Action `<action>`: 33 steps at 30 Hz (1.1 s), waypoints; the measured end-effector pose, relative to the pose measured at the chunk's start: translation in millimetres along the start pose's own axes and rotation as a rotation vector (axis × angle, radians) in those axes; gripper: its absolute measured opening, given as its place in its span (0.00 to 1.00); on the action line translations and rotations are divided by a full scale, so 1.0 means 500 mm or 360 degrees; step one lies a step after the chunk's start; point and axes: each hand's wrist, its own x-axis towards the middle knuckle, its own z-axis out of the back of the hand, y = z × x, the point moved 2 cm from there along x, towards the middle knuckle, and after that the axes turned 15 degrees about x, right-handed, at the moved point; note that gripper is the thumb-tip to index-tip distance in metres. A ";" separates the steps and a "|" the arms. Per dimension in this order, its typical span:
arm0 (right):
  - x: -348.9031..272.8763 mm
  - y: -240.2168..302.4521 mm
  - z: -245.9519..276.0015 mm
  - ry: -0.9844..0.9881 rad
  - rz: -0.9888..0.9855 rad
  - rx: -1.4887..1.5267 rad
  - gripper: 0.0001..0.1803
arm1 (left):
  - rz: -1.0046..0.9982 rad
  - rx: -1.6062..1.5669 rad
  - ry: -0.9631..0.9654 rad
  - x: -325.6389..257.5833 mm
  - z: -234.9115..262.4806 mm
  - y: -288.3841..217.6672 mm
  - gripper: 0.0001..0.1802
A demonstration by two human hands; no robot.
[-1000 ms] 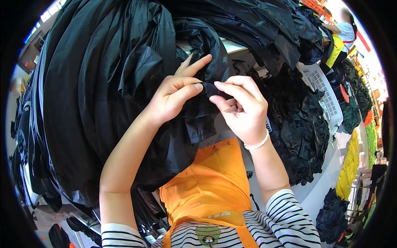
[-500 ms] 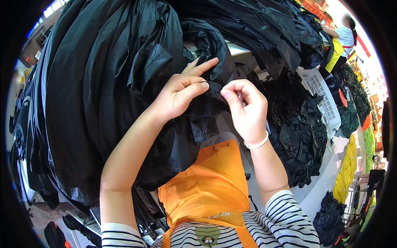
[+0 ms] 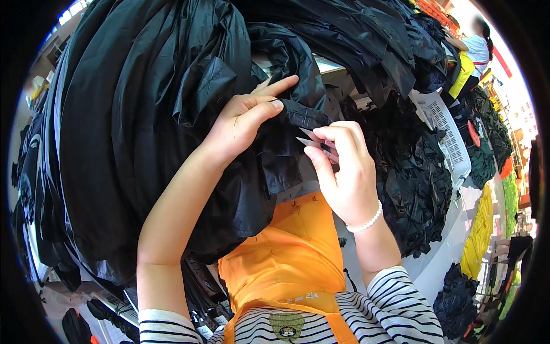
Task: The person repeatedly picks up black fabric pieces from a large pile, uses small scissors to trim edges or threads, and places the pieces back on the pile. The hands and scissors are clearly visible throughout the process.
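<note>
My left hand point(image 3: 243, 123) has its grip pinched on a folded edge of the black garment point(image 3: 172, 114), which hangs over my left forearm and above my orange apron point(image 3: 286, 252), while my right hand point(image 3: 341, 169), just right of that edge, pinches small metal snips point(image 3: 309, 139) whose points touch the cloth. The garment looks thin, limp and rather slick, light in any one fold but bulky as a whole, so I judge a hem or seam the surest hold. Right of the garment, a white table point(image 3: 441, 269) carries heaps of black pieces point(image 3: 412, 178) and a white basket point(image 3: 447, 135), and another person works beyond.
</note>
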 end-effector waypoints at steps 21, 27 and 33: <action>0.043 -0.035 -0.028 -0.0140 -0.0015 0.0295 0.08 | -0.0201 -0.0004 0.0096 -0.001 0.003 0.026 0.19; 0.045 -0.041 -0.023 -0.0078 -0.0115 0.0569 0.08 | -0.0276 0.0052 0.0089 -0.001 0.004 0.017 0.17; 0.044 -0.045 -0.021 -0.0092 -0.0209 0.0586 0.06 | -0.0257 0.0169 0.0103 -0.003 0.003 0.026 0.20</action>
